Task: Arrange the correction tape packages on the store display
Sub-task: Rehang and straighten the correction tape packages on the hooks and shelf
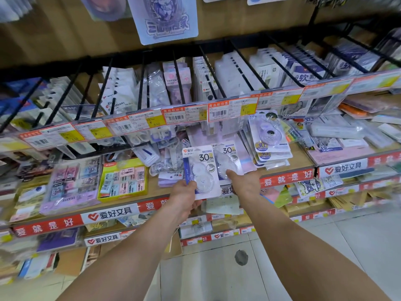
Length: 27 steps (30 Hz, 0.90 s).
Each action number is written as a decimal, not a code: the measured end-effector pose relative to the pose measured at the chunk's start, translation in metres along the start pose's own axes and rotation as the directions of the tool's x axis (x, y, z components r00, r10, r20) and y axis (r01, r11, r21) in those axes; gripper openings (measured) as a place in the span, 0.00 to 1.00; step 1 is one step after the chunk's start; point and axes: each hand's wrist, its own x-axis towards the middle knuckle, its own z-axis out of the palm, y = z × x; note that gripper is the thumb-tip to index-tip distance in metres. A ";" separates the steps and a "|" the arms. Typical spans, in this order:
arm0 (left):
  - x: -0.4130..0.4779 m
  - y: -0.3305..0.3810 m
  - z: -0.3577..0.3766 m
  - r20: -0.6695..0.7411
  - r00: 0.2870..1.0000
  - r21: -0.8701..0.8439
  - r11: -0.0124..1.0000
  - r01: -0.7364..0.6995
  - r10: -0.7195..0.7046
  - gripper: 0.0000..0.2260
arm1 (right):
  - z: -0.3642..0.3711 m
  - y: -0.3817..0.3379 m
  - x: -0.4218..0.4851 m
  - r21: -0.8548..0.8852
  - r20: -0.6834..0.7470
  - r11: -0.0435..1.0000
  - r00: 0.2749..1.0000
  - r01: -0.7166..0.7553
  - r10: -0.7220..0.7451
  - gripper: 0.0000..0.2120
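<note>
My left hand (184, 195) grips a white and blue "30m" correction tape package (200, 168) by its lower left edge, holding it upright above the shelf front. My right hand (243, 182) holds a second "30m" correction tape package (227, 158) just to the right, its thumb lying on the clear blister. The two packages overlap slightly. A stack of purple correction tape packages (268, 135) lies on the wooden shelf (155, 184) to the right of them.
Black wire hooks (217, 72) with hanging stationery run above a rail of price tags (184, 115). A yellow box of erasers (122, 181) and an eraser pack (71, 183) sit at the left. Rulers and loose packs (338, 137) crowd the right. Lower shelves step out below.
</note>
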 end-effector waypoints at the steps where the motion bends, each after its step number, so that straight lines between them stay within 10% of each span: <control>1: -0.002 0.001 -0.001 -0.001 1.000 0.002 1.000 -0.004 0.004 0.07 | 0.000 0.000 0.000 0.074 0.018 0.997 0.999 -0.032 0.031 0.32; 5: -0.012 0.006 -0.005 0.005 1.000 0.019 1.000 -0.013 0.013 0.06 | -0.013 0.006 -0.005 0.293 0.172 0.935 0.973 -0.199 0.153 0.13; 27: -0.131 0.017 -0.030 0.360 0.919 0.103 0.973 -0.207 0.158 0.09 | -0.135 0.044 -0.109 0.436 0.279 0.900 0.953 -0.019 -0.115 0.23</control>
